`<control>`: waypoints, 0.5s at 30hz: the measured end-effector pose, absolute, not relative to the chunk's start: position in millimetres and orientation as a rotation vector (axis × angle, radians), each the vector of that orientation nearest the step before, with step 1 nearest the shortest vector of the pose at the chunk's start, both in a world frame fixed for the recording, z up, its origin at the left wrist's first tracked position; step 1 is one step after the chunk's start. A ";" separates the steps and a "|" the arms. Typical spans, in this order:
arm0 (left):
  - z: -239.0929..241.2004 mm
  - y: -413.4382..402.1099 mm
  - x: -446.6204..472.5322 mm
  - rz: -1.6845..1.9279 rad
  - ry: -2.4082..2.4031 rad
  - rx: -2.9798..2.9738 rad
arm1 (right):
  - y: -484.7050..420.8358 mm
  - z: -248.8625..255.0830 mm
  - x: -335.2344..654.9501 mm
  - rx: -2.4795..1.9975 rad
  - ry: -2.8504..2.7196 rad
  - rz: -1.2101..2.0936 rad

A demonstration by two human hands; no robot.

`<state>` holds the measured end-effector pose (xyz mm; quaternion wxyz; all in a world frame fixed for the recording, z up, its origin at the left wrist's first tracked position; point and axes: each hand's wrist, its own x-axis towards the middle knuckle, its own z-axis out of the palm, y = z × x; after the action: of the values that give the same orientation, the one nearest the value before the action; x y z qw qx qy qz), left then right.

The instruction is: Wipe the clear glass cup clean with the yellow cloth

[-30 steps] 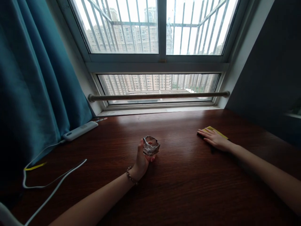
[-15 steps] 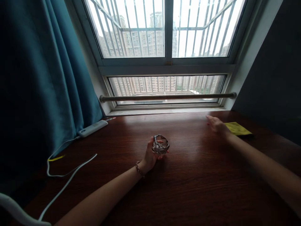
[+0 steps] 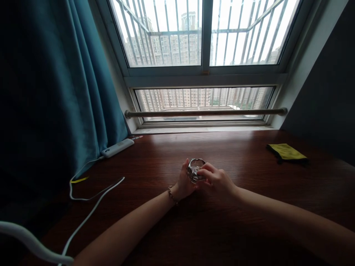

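Note:
A small clear glass bowl (image 3: 193,173) with a wavy rim is held over the wooden tabletop, in the middle of the head view. My left hand (image 3: 185,183), a beaded bracelet at its wrist, wraps the bowl from the left and below. From the right, my right hand (image 3: 220,181) grips the bowl's near right rim, with the fingertips reaching over the edge. Part of the bowl's right side is hidden behind those fingers. Off to the right lies a folded yellow cloth (image 3: 288,152) with a dark underside, apart from both hands.
The brown wooden tabletop (image 3: 155,162) runs back to a window with a horizontal rail (image 3: 205,113). At left stand a white power strip (image 3: 118,147), a white cable (image 3: 94,208) and a blue curtain (image 3: 91,92). A yellow strip (image 3: 79,180) lies beside the cable.
My right hand has come left from beside the yellow cloth to the glass bowl and now grips its rim. My left hand keeps its hold. The view has shifted slightly.

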<state>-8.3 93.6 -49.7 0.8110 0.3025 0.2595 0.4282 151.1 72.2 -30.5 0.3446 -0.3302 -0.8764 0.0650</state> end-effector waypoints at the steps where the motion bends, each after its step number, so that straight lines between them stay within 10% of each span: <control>1: -50.2 92.9 -8.2 0.882 0.546 0.668 | 70.7 -30.3 153.4 -0.838 -2.314 0.156; 15: -59.7 77.1 12.9 0.439 0.583 1.297 | 33.3 -27.4 371.1 -1.473 -2.323 -0.067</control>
<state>12.9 77.1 -59.7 0.7355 0.5904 0.2655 0.2000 371.1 33.3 -27.4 0.1937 -0.5253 -0.8282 -0.0240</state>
